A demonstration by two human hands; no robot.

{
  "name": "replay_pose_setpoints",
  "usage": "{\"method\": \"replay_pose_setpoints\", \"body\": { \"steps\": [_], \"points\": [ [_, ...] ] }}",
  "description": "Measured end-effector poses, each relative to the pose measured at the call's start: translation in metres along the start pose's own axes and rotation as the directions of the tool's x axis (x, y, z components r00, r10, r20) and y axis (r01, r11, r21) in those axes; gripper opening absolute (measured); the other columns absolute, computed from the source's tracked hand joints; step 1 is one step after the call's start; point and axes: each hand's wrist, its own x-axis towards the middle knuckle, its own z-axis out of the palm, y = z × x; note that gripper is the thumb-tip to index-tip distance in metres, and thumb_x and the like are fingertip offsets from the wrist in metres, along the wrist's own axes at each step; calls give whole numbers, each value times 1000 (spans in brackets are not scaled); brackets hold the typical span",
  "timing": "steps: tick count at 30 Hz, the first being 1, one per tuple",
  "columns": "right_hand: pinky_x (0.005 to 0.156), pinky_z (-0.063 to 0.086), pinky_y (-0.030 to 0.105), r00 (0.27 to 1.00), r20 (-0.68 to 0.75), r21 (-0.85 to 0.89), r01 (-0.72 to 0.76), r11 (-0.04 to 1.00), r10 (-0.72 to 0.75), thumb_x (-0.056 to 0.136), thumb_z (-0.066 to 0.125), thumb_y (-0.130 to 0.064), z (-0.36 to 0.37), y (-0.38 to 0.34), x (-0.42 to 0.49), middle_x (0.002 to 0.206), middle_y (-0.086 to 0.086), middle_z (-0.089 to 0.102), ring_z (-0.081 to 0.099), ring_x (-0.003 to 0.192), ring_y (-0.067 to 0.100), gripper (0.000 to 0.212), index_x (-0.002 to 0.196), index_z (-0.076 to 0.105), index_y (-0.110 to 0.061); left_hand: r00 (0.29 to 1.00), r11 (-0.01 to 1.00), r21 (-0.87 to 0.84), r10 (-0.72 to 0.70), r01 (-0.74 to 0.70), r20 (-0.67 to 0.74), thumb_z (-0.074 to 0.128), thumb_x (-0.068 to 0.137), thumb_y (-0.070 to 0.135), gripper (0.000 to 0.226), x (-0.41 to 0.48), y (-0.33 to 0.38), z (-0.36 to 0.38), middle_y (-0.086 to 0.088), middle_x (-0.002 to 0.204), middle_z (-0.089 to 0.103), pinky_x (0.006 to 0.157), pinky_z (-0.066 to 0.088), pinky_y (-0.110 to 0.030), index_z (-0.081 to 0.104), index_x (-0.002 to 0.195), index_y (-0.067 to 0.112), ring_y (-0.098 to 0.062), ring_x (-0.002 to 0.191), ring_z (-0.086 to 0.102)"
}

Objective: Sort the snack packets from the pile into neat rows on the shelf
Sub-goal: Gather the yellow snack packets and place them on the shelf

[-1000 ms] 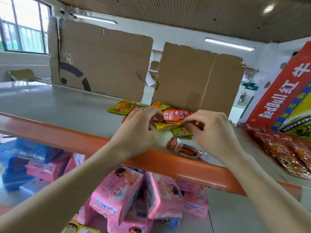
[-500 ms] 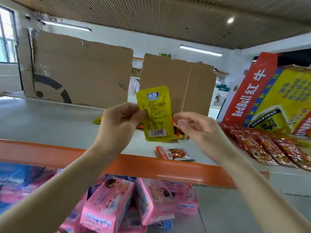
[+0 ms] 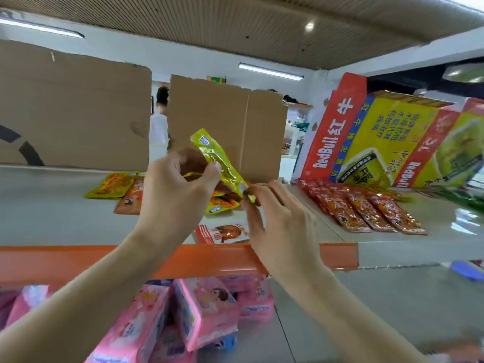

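A yellow snack packet (image 3: 221,161) is held tilted in the air above the shelf (image 3: 52,218). My left hand (image 3: 175,197) pinches its middle between thumb and fingers. My right hand (image 3: 277,226) pinches its lower end. Behind my hands lies the loose pile of yellow and orange packets (image 3: 123,187) in front of a cardboard sheet. A red and white packet (image 3: 225,233) lies alone near the shelf's orange front edge (image 3: 78,260). A neat row of red packets (image 3: 366,210) lies on the shelf at the right.
Two cardboard sheets (image 3: 73,119) stand at the back of the shelf. Red Bull cartons (image 3: 387,137) lean at the right behind the red row. Pink packages (image 3: 204,313) fill the level below. A person in white (image 3: 158,127) stands beyond the gap between the sheets.
The yellow packet was lifted from the pile and has turned from upright to tilted. My right hand has moved onto its lower end. The view has swung right.
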Motion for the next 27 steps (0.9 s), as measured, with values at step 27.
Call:
{"method": "replay_pose_setpoints", "body": {
  "steps": [27],
  "points": [
    [54, 27, 45, 834, 363, 571, -552, 607, 416, 88, 55, -33, -164, 219, -65, 57, 20, 39, 33, 53, 17, 31, 60, 51, -21, 912, 981, -187, 127, -57, 391, 56, 98, 11, 21, -56, 63, 236, -9, 53, 60, 50, 42, -22, 61, 79, 2, -16, 46, 53]
  ]
}}
